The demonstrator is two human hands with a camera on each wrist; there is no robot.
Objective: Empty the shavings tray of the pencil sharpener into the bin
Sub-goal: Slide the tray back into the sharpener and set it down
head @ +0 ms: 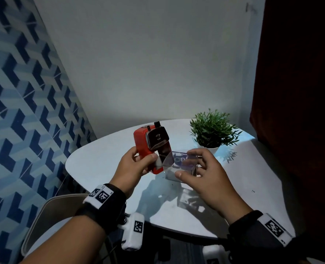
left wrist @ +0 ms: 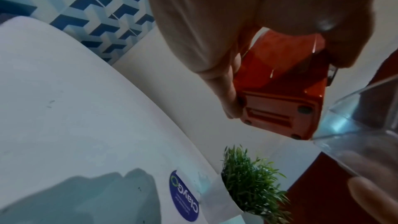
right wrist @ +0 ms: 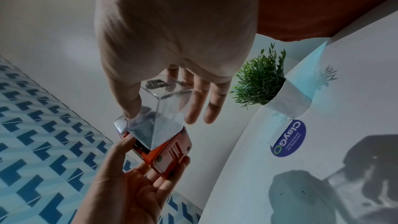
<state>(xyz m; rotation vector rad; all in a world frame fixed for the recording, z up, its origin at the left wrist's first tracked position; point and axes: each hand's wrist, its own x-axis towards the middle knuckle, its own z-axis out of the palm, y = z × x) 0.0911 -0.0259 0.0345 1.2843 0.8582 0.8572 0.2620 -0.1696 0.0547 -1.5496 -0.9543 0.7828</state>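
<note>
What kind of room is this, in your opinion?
Probably a small office or pantry corner: a round white table against a plain wall, a small potted plant, and a sticker about keeping pantries clean.

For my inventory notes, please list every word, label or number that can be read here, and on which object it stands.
"ClayGo": on the round blue sticker on the white table.
Small lines beneath it, about "...clean": too blurred to quote surely.
Square black-and-white code markers on the wristbands: patterns, no words.
Red pencil sharpener and clear shavings tray: no readable text.
</note>
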